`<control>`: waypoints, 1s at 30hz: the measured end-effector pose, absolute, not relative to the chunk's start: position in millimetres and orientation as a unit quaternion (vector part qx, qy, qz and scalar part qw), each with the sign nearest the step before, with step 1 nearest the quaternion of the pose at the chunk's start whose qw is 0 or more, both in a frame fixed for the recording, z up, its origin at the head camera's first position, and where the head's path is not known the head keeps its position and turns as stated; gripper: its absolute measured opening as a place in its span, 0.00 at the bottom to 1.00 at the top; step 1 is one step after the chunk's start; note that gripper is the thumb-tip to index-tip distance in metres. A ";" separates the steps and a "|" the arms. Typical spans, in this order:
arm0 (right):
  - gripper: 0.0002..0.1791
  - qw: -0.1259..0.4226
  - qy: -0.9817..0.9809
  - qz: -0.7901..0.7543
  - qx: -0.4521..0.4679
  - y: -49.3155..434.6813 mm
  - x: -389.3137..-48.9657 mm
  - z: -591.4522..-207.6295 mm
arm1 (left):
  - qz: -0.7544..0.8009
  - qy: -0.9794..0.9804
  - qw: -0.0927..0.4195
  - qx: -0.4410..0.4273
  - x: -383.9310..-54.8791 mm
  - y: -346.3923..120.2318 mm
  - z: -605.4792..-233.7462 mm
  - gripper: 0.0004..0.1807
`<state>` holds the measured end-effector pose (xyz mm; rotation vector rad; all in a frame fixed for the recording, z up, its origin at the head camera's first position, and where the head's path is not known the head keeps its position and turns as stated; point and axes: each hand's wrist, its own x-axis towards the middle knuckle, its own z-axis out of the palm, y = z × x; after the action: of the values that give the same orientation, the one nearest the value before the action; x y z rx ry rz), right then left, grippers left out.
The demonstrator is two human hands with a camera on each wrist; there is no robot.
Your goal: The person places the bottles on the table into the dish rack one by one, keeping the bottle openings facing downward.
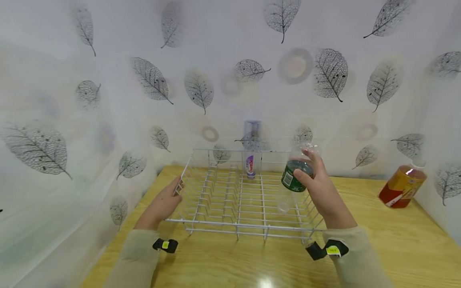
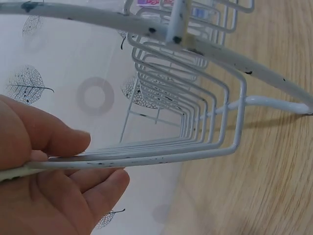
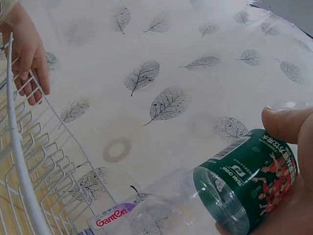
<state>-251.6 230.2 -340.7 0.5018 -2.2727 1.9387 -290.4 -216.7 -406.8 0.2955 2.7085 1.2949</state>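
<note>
Left fingers (image 2: 110,190) bent, right fingers (image 1: 317,161) curled, sleeved forearms (image 1: 135,256) stretched forward

Screened-off booth or corner, building type indeterminable: pale leaf-printed sheeting (image 1: 223,48) behind and to both sides, loosely folded at left, enclosing one wood-grain worktop (image 1: 223,264), with household goods including a white wire rack (image 1: 237,225) and a drink bottle (image 1: 402,187).

Rack (image 1: 252,227), red-labelled bottle (image 1: 402,187) on table (image 1: 223,264)
</note>
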 end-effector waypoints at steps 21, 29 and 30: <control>0.48 0.039 -0.811 0.575 0.100 198.1 -348.7 -302.2 | 0.447 0.884 0.075 0.115 -283.7 -219.6 -403.6 0.37; 0.49 0.053 -0.825 0.559 0.062 193.6 -388.1 -338.3 | 0.449 0.883 0.073 0.118 -285.5 -218.3 -405.5 0.38; 0.49 0.054 -0.825 0.559 0.059 193.7 -391.2 -342.3 | 0.449 0.883 0.073 0.118 -285.7 -218.1 -405.8 0.39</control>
<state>-391.2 193.7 -342.3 0.1802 -2.5079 1.6987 -285.7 -218.1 -405.8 0.3557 2.6502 1.3481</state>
